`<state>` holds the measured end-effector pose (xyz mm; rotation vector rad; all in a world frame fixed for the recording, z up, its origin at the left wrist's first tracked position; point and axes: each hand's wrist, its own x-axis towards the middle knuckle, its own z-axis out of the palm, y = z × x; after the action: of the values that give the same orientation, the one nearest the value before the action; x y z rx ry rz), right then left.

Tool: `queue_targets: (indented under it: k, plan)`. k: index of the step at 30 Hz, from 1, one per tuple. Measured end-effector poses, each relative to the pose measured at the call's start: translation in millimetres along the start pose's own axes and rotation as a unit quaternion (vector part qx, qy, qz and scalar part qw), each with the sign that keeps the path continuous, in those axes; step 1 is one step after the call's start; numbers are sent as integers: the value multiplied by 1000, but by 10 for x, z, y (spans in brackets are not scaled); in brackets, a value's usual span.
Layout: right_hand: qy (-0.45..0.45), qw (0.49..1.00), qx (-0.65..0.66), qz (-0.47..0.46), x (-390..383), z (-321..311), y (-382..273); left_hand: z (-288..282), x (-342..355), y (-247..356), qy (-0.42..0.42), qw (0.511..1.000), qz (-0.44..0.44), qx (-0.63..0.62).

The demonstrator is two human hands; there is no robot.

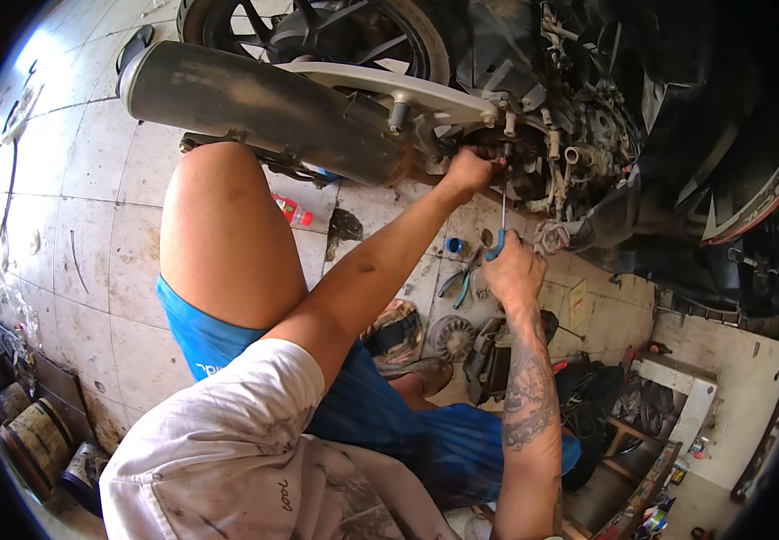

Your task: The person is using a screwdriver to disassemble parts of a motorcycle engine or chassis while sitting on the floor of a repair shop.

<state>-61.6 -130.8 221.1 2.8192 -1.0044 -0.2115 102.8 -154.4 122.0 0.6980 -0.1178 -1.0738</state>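
Observation:
My right hand (517, 268) is closed round the blue handle of a screwdriver (503, 205). The metal shaft points away from me, up into the opened side of a motorcycle engine (523, 166). Close to the far end of the shaft, my left hand (473, 171) has its fingers bent together against the engine parts. What those fingers pinch, if anything, is hidden. A dark exhaust muffler (254, 112) lies to the left of both hands, beneath a light metal arm (389, 85). Where the screwdriver tip meets the engine is too dark to make out.
Below my hands, pliers (458, 284), a small blue cap (454, 245) and a round finned metal part (452, 337) lie on the tiled floor. A red bottle (293, 211) is beside my knee. The rear wheel (424, 45) stands beyond the muffler. At lower right is a wooden frame (691, 382).

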Motion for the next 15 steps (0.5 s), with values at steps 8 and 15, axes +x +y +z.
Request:
queue_targets:
  k: [8,15]
  plan:
    - [107,986,-108,-64,-2,244,-60,-91,62,-112,-11,996,11,-85]
    - [-24,998,-46,22,-10,213,-221,-106,-97,-115,-86,980,-93,-153]
